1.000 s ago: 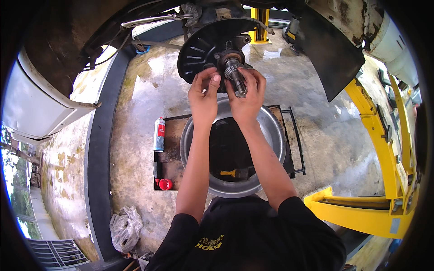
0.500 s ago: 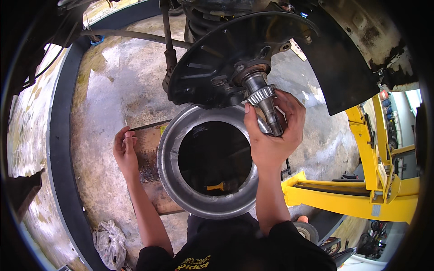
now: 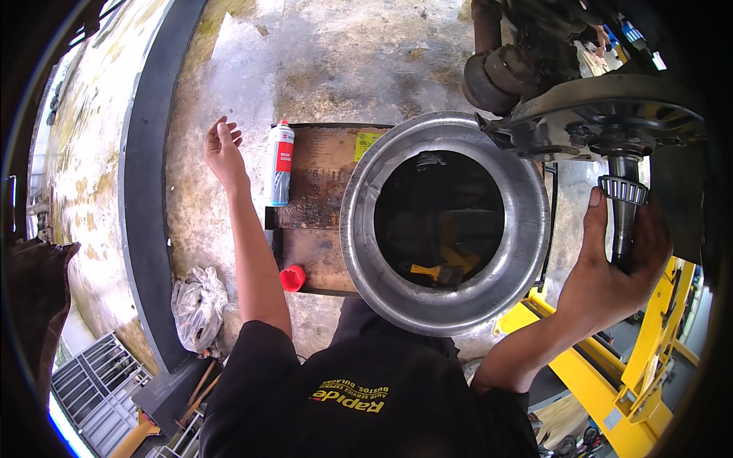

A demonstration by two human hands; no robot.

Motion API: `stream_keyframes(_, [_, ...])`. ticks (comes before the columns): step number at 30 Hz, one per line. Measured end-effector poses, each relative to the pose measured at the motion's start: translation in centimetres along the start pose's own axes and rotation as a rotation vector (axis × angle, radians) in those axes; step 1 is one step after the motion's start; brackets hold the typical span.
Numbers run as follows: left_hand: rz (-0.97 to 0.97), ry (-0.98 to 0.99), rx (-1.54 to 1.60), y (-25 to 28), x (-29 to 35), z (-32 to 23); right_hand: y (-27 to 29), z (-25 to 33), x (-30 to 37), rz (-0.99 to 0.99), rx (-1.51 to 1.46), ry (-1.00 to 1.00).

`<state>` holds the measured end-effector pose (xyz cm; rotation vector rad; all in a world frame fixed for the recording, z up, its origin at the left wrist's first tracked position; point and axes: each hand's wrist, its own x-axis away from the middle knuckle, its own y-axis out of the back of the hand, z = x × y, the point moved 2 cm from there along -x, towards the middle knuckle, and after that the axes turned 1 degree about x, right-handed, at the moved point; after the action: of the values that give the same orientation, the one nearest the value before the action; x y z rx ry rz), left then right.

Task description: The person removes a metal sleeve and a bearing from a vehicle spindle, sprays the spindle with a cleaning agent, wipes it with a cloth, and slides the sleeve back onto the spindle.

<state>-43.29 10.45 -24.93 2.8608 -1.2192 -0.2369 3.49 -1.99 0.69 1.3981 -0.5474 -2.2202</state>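
My right hand (image 3: 622,263) grips a tapered roller bearing (image 3: 624,191) between thumb and fingers. The bearing sits around the bare metal spindle (image 3: 626,217), which sticks out below a black dust shield (image 3: 588,114). Some of the fingers are hidden behind the spindle. Off to the left, my left hand (image 3: 225,153) is raised over the floor with loosely bent fingers apart and nothing visible in them. Nearest to it stands a spray can (image 3: 281,164) with a red and white label and a red top.
A round metal basin (image 3: 359,267) of dark liquid, with a yellow-handled brush (image 3: 427,270) in it, stands on brown cardboard (image 3: 317,252). A red cap (image 3: 292,278) lies nearby. Yellow lift arms (image 3: 580,370) are at right, a plastic bag (image 3: 200,309) at left.
The view has swung left, so the spindle and shield now appear farther right and the spray can and red cap show. My right hand still grips the bearing; my left fingers have loosened.
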Motion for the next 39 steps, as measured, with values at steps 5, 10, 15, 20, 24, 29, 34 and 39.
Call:
stream_keyframes(5, [0.092,0.268,-0.187,5.6,-6.1,14.6,-0.1,0.6,-0.8,0.006,-0.158,-0.049])
stream_keyframes(10, [0.193,0.603,-0.113,5.8,-5.3,21.3,0.0,0.8,-1.8,0.061,-0.151,-0.109])
stream_keyframes(15, [0.223,0.664,-0.054,4.4,-3.7,25.2,0.2,0.8,-1.6,0.086,-0.117,-0.128])
stream_keyframes(20, [0.227,0.589,-0.145,7.3,-6.1,29.3,1.4,0.7,-2.0,0.157,-0.032,-0.077])
stream_keyframes(24, [0.252,0.532,-0.127,3.3,-3.3,23.0,0.6,1.4,-2.0,0.122,0.03,-0.068])
stream_keyframes(29, [0.242,0.387,-0.255,3.4,-0.9,18.4,-0.2,1.2,-2.4,0.099,0.034,-0.026])
stream_keyframes(34, [0.278,0.313,-0.312,3.2,0.4,17.1,0.9,0.6,-2.6,0.14,-0.135,-0.097])
stream_keyframes(39, [0.253,0.202,-0.399,2.9,1.1,16.5,0.7,0.7,-2.7,0.133,-0.15,-0.107])
